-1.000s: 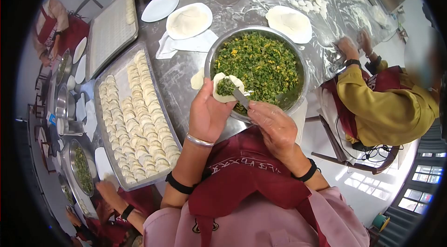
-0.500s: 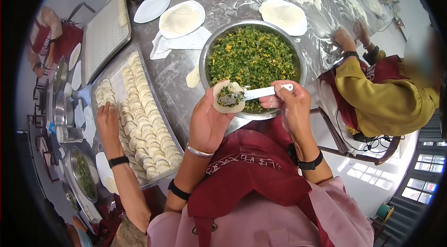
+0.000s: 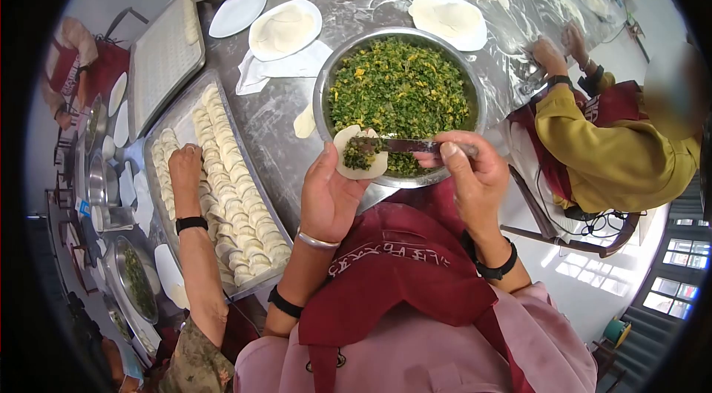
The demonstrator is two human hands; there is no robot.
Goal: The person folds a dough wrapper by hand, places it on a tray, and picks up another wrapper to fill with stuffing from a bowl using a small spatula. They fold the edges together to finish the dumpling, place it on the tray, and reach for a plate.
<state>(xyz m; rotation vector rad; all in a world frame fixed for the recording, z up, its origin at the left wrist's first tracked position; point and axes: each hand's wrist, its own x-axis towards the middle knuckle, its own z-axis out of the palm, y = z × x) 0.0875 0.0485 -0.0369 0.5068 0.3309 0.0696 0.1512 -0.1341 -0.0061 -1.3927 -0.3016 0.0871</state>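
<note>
Left hand (image 3: 326,193) cups 1 round dumpling wrapper (image 3: 360,153) on its fingertips, fingers closed under it; green filling sits on the wrapper. Right hand (image 3: 471,170) is clamped on a flat spatula (image 3: 404,145), blade lying across the filling. Both are held over the near rim of the steel filling bowl (image 3: 323,81). Left of it, a tray (image 3: 245,152) carries rows of folded dumplings; a co-worker's hand (image 3: 185,169) rests on them.
</note>
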